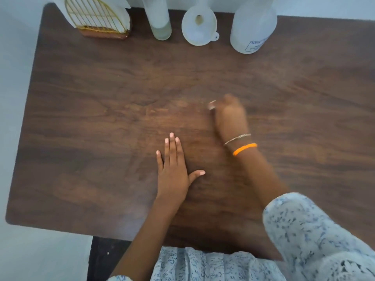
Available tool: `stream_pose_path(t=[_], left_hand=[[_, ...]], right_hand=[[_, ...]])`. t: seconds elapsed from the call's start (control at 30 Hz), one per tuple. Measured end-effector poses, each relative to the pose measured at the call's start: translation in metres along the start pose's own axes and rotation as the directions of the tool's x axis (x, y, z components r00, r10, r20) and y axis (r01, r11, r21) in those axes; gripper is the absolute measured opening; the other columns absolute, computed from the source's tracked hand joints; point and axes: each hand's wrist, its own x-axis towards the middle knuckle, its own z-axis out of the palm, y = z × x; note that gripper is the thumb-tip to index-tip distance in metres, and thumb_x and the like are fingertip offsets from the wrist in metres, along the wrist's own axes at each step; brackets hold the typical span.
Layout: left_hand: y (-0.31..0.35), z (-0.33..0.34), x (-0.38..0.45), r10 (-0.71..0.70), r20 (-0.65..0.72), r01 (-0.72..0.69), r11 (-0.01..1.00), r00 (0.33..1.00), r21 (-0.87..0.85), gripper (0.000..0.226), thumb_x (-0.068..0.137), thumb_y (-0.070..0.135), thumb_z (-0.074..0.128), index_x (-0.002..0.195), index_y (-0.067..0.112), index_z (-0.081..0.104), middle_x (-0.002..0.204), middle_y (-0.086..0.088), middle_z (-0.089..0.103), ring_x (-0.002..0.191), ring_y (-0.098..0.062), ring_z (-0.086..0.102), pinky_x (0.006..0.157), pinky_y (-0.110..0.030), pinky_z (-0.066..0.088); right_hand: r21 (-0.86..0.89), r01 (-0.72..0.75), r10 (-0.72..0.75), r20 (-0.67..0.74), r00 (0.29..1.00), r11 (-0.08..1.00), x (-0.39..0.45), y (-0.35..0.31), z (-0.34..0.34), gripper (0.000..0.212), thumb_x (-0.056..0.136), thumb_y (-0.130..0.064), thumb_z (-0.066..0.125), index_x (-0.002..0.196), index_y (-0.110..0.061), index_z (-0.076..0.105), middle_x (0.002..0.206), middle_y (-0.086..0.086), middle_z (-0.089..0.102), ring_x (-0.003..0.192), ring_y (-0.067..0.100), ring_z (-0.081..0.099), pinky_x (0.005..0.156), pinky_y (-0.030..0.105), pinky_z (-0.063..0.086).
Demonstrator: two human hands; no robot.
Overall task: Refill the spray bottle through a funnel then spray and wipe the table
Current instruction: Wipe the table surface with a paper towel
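My left hand (172, 169) lies flat on the dark wooden table (101, 118), fingers straight and pointing away from me. My right hand (231, 116) is blurred with motion near the table's middle. Its fingers are curled round a small white wad, apparently a tissue (212, 105), held against the tabletop. At the back edge stand a tall frosted bottle (159, 19) with a little liquid at its bottom, a white funnel (199, 27) resting mouth down, and a large white refill bottle (253, 27) with a blue label. The tops of both bottles are cut off by the frame.
A gold wire holder (97, 17) with white napkins stands at the back left corner. The table's left edge and rounded near-left corner (10, 220) border a pale floor. My patterned sleeve (304, 230) hangs over the near right part.
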Motion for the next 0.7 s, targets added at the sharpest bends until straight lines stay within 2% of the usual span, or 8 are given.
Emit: stream_pose_path(t=[0.13, 0.2, 0.27, 0.33, 0.4, 0.47, 0.57, 0.7], left_hand=[[-0.001, 0.0, 0.0, -0.016, 0.003, 0.016, 1.0, 1.0, 0.025, 0.105, 0.074, 0.075, 0.018, 0.143, -0.005, 0.019, 0.152, -0.02, 0.023, 0.14, -0.029, 0.016, 0.107, -0.052, 0.019], [0.0, 0.0, 0.0, -0.007, 0.005, 0.007, 1.0, 1.0, 0.022, 0.105, 0.074, 0.074, 0.02, 0.143, -0.006, 0.02, 0.152, -0.021, 0.024, 0.14, -0.029, 0.016, 0.106, -0.054, 0.019], [0.0, 0.002, 0.001, -0.006, 0.009, 0.006, 1.0, 1.0, 0.024, 0.105, 0.073, 0.073, 0.023, 0.142, -0.005, 0.022, 0.151, -0.021, 0.026, 0.14, -0.03, 0.018, 0.105, -0.056, 0.019], [-0.001, 0.002, 0.002, -0.007, 0.018, 0.007, 1.0, 1.0, 0.023, 0.103, 0.074, 0.072, 0.023, 0.142, -0.005, 0.027, 0.15, -0.021, 0.028, 0.139, -0.03, 0.019, 0.105, -0.058, 0.023], [-0.004, 0.002, 0.001, 0.015, 0.01, -0.015, 1.0, 1.0, 0.013, 0.1, 0.078, 0.072, 0.02, 0.14, -0.005, 0.034, 0.151, -0.022, 0.027, 0.14, -0.03, 0.017, 0.106, -0.058, 0.028], [-0.007, 0.001, -0.001, 0.03, -0.027, -0.03, 0.999, 0.999, -0.021, 0.099, 0.084, 0.073, 0.012, 0.143, -0.005, 0.028, 0.153, -0.022, 0.021, 0.141, -0.03, 0.013, 0.109, -0.055, 0.023], [-0.016, -0.01, 0.004, 0.007, -0.104, -0.01, 0.999, 0.995, -0.031, 0.097, 0.087, 0.072, 0.008, 0.145, -0.006, 0.014, 0.155, -0.021, 0.012, 0.143, -0.03, 0.008, 0.114, -0.049, 0.011], [-0.041, -0.024, 0.023, -0.081, -0.125, 0.074, 0.996, 0.989, -0.058, 0.103, 0.083, 0.075, 0.006, 0.146, -0.006, 0.007, 0.156, -0.022, 0.005, 0.144, -0.03, 0.001, 0.113, -0.047, 0.004]], right_hand=[[0.028, -0.534, 0.534, -0.111, 0.838, 0.845, 0.032, 0.062, -0.034, 0.031, 0.084, -0.002, 0.047, 0.102, -0.007, 0.072, 0.109, 0.019, 0.059, 0.096, 0.038, 0.056, 0.077, 0.036, 0.038], [0.012, -0.575, 0.573, -0.112, 0.812, 0.818, 0.038, 0.043, -0.027, 0.033, 0.083, 0.001, 0.046, 0.103, -0.007, 0.071, 0.112, 0.019, 0.058, 0.097, 0.037, 0.056, 0.078, 0.035, 0.039], [0.064, -0.428, 0.431, -0.043, 0.901, 0.901, 0.035, -0.005, -0.004, 0.033, 0.075, 0.005, 0.048, 0.093, -0.004, 0.073, 0.105, 0.022, 0.062, 0.091, 0.038, 0.061, 0.076, 0.034, 0.044], [0.147, -0.127, 0.123, 0.035, 0.992, 0.981, 0.018, -0.061, 0.023, 0.022, 0.069, 0.001, 0.052, 0.077, 0.001, 0.073, 0.091, 0.024, 0.066, 0.083, 0.039, 0.064, 0.068, 0.033, 0.051], [0.149, 0.138, -0.161, 0.155, 0.975, 0.979, 0.004, -0.096, 0.03, 0.014, 0.069, -0.002, 0.058, 0.072, -0.001, 0.071, 0.09, 0.018, 0.065, 0.084, 0.036, 0.063, 0.061, 0.034, 0.055], [0.117, 0.212, -0.228, 0.143, 0.963, 0.97, 0.013, -0.085, 0.024, 0.019, 0.07, -0.009, 0.053, 0.069, -0.009, 0.072, 0.084, 0.013, 0.065, 0.077, 0.031, 0.064, 0.057, 0.028, 0.054], [0.022, -0.095, 0.096, -0.044, 0.994, 0.995, 0.042, -0.023, 0.004, 0.021, 0.067, -0.001, 0.057, 0.075, -0.009, 0.074, 0.081, 0.017, 0.066, 0.074, 0.036, 0.063, 0.06, 0.03, 0.049], [0.008, -0.552, 0.551, -0.075, 0.831, 0.834, 0.056, 0.024, -0.019, 0.026, 0.082, 0.001, 0.05, 0.095, -0.003, 0.072, 0.101, 0.022, 0.059, 0.089, 0.039, 0.057, 0.069, 0.036, 0.04]])
